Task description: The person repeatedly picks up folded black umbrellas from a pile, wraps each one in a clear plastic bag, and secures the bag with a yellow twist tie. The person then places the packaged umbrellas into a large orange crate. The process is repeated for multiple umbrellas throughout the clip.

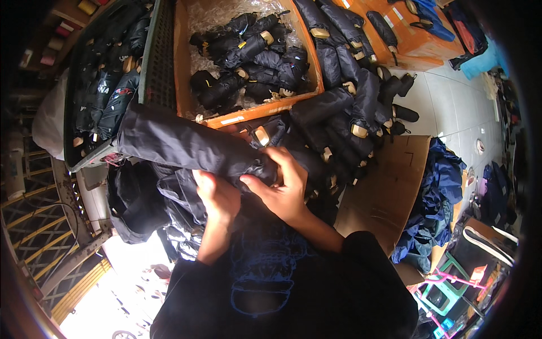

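A thick folded umbrella in a black fabric sleeve (180,141) lies slantwise across both hands, its far end up to the left. My left hand (217,195) supports it from below near the middle, thumb against the fabric and the other fingers hidden behind it. My right hand (287,189) is closed around the gathered right end, with thumb and fingers pinching the cloth. Just beyond that hand, a pale wooden handle (262,135) shows among a heap of similar black sleeved umbrellas (322,107).
An orange-brown carton (248,117) holding smaller black umbrellas and clear plastic stands ahead. To its left is a dark green crate (159,56) with more umbrellas. An open cardboard flap (384,186) and crumpled blue fabric (432,195) lie at right. A green stool (446,288) stands lower right.
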`<state>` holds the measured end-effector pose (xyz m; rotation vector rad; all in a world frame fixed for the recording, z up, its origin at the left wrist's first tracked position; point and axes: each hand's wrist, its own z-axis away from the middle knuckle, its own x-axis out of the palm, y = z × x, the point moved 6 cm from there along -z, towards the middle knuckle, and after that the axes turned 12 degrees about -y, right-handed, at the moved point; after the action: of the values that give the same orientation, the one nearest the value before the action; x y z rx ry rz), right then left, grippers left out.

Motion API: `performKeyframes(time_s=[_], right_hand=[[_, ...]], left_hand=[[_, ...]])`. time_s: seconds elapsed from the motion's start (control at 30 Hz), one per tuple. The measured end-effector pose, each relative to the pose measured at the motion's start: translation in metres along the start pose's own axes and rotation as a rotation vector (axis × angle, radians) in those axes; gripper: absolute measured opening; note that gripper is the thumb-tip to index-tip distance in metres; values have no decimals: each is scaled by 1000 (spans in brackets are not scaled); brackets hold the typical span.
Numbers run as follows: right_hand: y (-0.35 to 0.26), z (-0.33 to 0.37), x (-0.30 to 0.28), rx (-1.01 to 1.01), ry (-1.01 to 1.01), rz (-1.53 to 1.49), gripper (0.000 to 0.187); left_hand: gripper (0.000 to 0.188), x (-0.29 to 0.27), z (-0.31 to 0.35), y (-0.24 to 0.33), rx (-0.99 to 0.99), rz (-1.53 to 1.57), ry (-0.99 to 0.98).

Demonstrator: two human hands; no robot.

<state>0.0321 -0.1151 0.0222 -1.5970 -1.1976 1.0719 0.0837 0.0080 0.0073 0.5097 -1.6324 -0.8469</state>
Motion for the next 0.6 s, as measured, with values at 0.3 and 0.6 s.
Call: performKeyframes(time_s=[0.3, 0.6], right_hand=[[29, 6, 31, 493, -228, -738, 50], [8, -1, 15, 247, -197, -272, 46]], left_hand=[[65, -5, -13, 13, -143, -87, -82], [52, 1, -17, 15, -126, -163, 113]])
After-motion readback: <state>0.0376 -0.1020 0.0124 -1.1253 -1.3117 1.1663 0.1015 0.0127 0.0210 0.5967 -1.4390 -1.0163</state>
